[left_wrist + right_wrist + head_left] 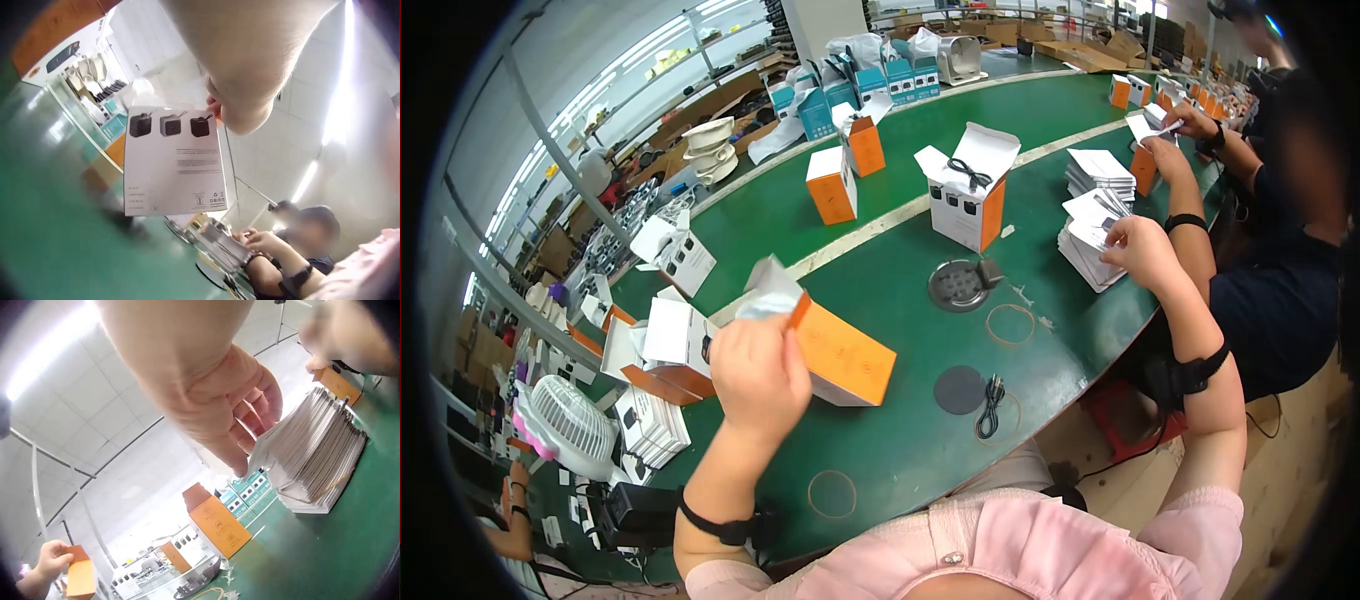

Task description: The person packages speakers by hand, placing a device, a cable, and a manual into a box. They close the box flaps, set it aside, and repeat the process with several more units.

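Note:
My left hand (760,375) grips the top edge of an orange and white box (845,350), which is tilted with its flap up. The left wrist view shows this box's white printed side (175,162), the hand (240,103) at its upper corner. At the right, my right hand (1145,255) pinches the top sheet of a stack of white leaflets (1090,245). In the right wrist view the thumb and fingers of the hand (231,412) hold the near edge of the leaflet stack (319,456). An open box (965,200) with a black cable on its flap stands between the hands.
A round black grommet (958,286), a black disc (959,390), a coiled cable (990,408) and rubber bands lie on the green table (920,450). More open boxes (680,340) and a white fan (570,425) are at the left. Another person (1280,200) works at the right.

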A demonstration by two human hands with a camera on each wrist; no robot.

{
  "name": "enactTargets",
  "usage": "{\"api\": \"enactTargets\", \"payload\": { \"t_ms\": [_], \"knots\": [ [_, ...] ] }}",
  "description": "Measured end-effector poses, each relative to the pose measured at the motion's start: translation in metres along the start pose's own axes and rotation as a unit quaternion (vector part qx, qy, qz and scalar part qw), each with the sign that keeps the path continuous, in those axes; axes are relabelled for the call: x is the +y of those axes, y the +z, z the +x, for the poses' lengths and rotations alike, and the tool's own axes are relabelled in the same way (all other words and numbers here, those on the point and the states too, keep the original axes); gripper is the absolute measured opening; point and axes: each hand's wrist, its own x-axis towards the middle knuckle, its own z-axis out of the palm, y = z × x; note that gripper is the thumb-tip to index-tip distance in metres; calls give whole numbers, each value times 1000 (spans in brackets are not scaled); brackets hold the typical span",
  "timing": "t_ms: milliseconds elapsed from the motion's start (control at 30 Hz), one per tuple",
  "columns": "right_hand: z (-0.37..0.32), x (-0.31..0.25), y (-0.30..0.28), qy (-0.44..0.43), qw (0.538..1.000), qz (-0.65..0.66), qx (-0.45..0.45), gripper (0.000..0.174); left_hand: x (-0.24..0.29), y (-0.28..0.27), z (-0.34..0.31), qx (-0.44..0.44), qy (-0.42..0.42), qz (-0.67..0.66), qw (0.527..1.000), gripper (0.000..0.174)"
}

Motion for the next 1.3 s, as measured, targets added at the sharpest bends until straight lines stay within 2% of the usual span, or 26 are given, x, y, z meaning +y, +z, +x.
{"api": "enactTargets", "payload": {
  "t_ms": [100, 167, 200, 267, 333, 400, 467, 533, 600, 667, 700, 733, 767, 800, 833, 867, 933, 967, 1033, 1067, 1100, 1133, 1167, 1200, 1267, 1300],
  "knots": [
    [6, 2, -2, 15, 999, 22, -27, 19, 21, -12, -8, -23, -15, -31, 999, 17],
    [9, 8, 2, 3, 1000, -7, -8, 17, 32, -14, -12, -42, -113, -184, 976, 18],
    [10, 10, 4, -9, 999, -36, 14, 16, 34, -11, -14, -44, -119, -210, 969, 19],
    [9, 11, 8, -28, 998, -53, 27, 17, 45, -10, -15, -66, -72, -217, 971, 18],
    [10, 11, 11, -53, 988, -111, 93, 15, 53, -6, -18, -133, 25, -170, 976, 21],
    [6, -13, -13, -104, 970, -7, 221, 13, 61, -4, -19, -132, 45, -178, 974, 23],
    [-1, -41, -42, -56, 961, 228, 149, 16, 58, -4, -11, -82, 32, -227, 970, 23],
    [-8, -67, -66, -85, 897, 429, 56, 16, 53, -9, 3, -10, 33, -287, 957, 23],
    [-8, -96, -78, -131, 829, 543, -11, 15, 51, -17, 18, -82, -117, -395, 907, 31],
    [-3, -122, -79, -171, 797, 577, -51, 16, 56, -7, 32, -18, -220, -620, 753, 44],
    [-1, -137, -76, -180, 761, 622, -40, 17, 51, -13, 44, -56, -290, -736, 609, 64],
    [0, -152, -74, -188, 721, 666, -28, 18, 51, -15, 49, -54, -306, -775, 550, 73],
    [0, -164, -70, -162, 682, 711, -47, 21, 55, -11, 50, -48, -284, -748, 598, 67],
    [3, -173, -65, -181, 690, 694, -91, 19, 58, -5, 49, -43, -263, -718, 643, 62],
    [7, -181, -56, -202, 671, 701, -136, 17, 54, 2, 47, -55, -232, -743, 625, 86],
    [8, -190, -47, -221, 650, 705, -180, 16, 55, 3, 45, -46, -233, -734, 636, 75],
    [5, -208, -39, -215, 659, 680, -238, 13, 47, 6, 41, -90, -262, -793, 542, 57],
    [3, -216, -36, -211, 685, 654, -241, 12, 46, 4, 39, -89, -264, -792, 543, 57],
    [1, -226, -32, -243, 719, 620, -199, 14, 44, -3, 34, -33, -400, -803, 440, 54],
    [2, -228, -29, -249, 746, 597, -154, 15, 42, -7, 34, -36, -403, -802, 439, 54],
    [6, -225, -30, -245, 746, 599, -157, 15, 39, -10, 36, -50, -401, -807, 431, 58],
    [11, -220, -33, -262, 775, 550, -167, 15, 32, -13, 38, -63, -399, -810, 424, 63],
    [16, -217, -33, -277, 801, 500, -177, 16, 8, -14, 33, -174, -264, -830, 459, 64],
    [18, -217, -29, -292, 805, 491, -157, 18, 7, -12, 30, -160, -249, -787, 542, 54],
    [21, -214, -31, -222, 793, 516, -235, 23, 12, -13, 32, -172, -275, -674, 663, 38],
    [17, -218, -34, -221, 793, 516, -238, 23, 15, -13, 32, -172, -278, -674, 662, 38]
  ]
}}
